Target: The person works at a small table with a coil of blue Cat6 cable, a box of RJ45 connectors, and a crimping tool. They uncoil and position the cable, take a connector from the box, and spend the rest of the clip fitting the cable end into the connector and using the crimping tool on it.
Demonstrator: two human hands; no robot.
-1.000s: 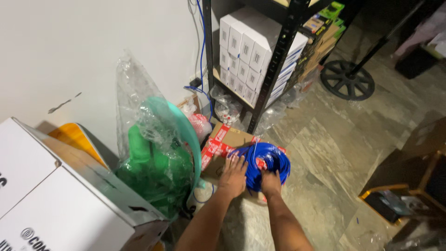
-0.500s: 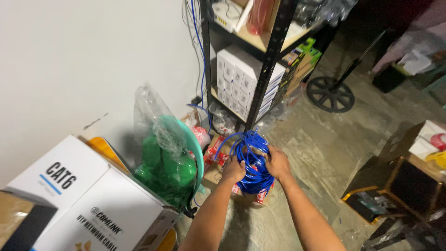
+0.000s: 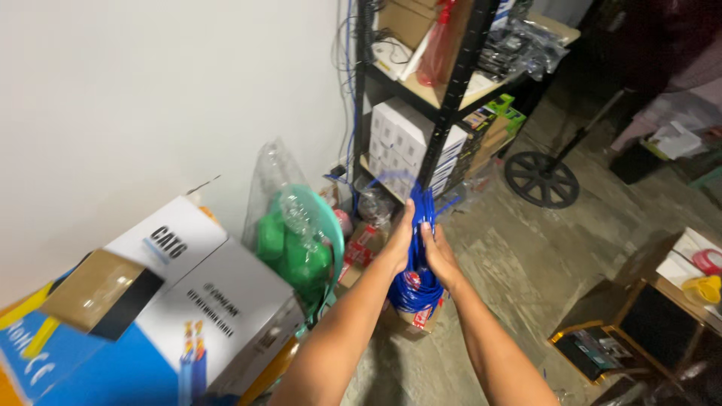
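Observation:
A coil of blue cable (image 3: 416, 282) hangs between my hands above the floor, its loops reaching up past my fingers and down below my wrists. My left hand (image 3: 400, 239) grips the coil from the left. My right hand (image 3: 438, 252) presses it from the right, fingers pointing up. Under the coil lies a small cardboard box (image 3: 414, 318) with red and white print.
A white and blue cable carton (image 3: 188, 301) stands at lower left beside a clear bag of green plastic items (image 3: 297, 240). A black metal shelf rack (image 3: 444, 98) with white boxes stands ahead against the wall. A round black stand base (image 3: 541, 179) and open boxes (image 3: 639, 323) lie to the right.
Both hands have lifted the blue cable coil up from the boxes on the floor, and the coil now hangs stretched taller. The camera view has tilted up.

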